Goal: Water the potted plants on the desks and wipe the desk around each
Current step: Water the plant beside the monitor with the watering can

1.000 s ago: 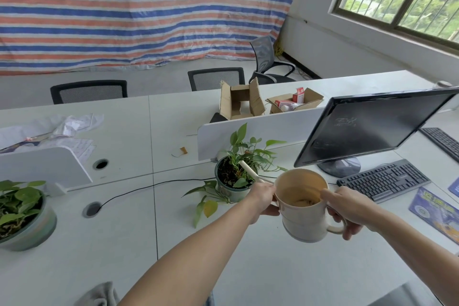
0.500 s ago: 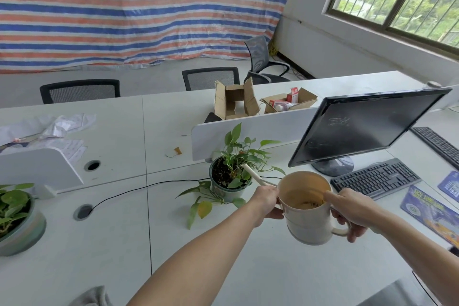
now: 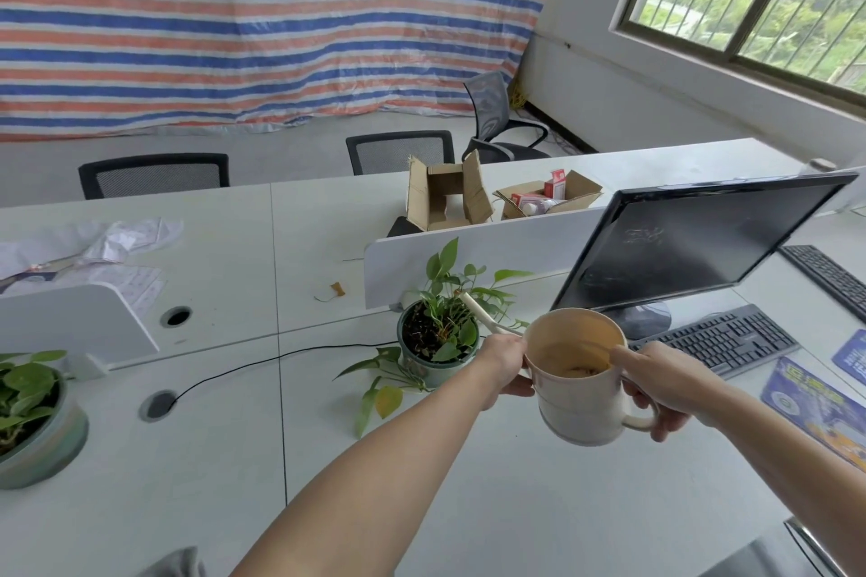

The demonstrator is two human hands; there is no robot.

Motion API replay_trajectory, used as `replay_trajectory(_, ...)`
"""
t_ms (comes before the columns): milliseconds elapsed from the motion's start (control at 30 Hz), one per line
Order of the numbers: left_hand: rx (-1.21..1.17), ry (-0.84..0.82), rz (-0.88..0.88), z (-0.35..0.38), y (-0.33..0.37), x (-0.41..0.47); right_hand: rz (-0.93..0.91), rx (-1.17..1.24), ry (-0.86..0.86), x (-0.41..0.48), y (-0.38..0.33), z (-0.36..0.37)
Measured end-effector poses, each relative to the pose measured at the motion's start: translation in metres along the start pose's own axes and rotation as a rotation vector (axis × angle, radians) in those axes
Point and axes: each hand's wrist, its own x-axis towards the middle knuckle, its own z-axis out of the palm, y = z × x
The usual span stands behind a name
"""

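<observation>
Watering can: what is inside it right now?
The watering can, held by the left hand and right hand, shows a shallow pool of liquid near the bottom, with pale reflections or bits. Its near wall hides the rest, so depth is unclear.

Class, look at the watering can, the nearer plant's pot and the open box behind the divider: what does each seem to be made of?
Watering can: probably matte cream plastic, with smooth moulded walls and a thin spout.
Plant pot: likely glazed ceramic or glossy plastic, going by its pale green sheen.
Open box: brown corrugated cardboard, with dull creased flaps.
</observation>
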Motion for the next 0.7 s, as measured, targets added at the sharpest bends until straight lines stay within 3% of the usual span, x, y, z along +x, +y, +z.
replay_trajectory(700, -0.010, 0.004, -0.029, -0.003, -0.030, -0.009, 0.007, -0.055, -0.048, -0.007, 0.007, 0.014)
